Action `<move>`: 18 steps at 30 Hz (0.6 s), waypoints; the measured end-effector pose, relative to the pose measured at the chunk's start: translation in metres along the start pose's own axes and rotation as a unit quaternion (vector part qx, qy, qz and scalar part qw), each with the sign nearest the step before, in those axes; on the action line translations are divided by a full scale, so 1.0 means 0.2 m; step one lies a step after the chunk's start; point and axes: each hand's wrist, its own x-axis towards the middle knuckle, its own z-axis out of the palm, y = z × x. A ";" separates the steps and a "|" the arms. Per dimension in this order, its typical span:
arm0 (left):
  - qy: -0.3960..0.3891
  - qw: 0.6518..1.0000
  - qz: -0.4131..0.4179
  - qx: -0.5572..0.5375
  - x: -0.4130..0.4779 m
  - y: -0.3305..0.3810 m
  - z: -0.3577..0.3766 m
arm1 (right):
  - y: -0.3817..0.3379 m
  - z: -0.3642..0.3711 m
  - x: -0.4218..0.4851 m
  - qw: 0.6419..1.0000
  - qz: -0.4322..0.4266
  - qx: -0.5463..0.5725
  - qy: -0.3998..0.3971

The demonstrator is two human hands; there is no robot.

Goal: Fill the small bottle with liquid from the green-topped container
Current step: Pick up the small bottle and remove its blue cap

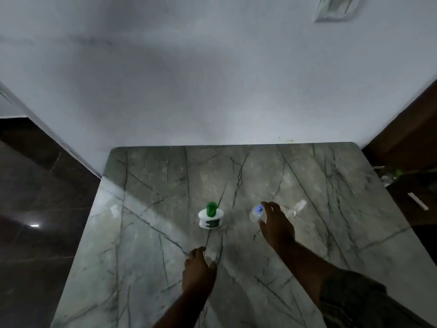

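Note:
A squat white container (211, 220) with a green top stands upright near the middle of the marble table (146, 209). To its right is a small clear bottle (255, 214) with a blue cap. My right hand (276, 224) curls around this bottle, one finger over the cap and the thumb low on its body. My left hand (199, 271) rests on the table in front of the container, well apart from it. A faint pale, see-through patch shows between its thumb and fingers, too blurred to identify.
Another clear bottle (298, 207) lies on its side just right of my right hand. A white wall rises behind the table's far edge. Dark floor lies off the left edge, and dark furniture with small items stands beyond the right edge.

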 end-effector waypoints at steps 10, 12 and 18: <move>-0.042 0.999 -0.006 -0.017 0.03 0.06 0.07 | -0.04 0.03 0.12 1.000 0.018 0.022 0.001; -0.052 0.998 -0.008 -0.018 0.05 0.07 0.08 | -0.04 0.04 0.14 1.000 0.015 0.010 0.009; -0.050 0.997 0.028 -0.048 0.05 0.12 0.11 | -0.07 0.01 0.12 1.000 -0.021 0.008 0.018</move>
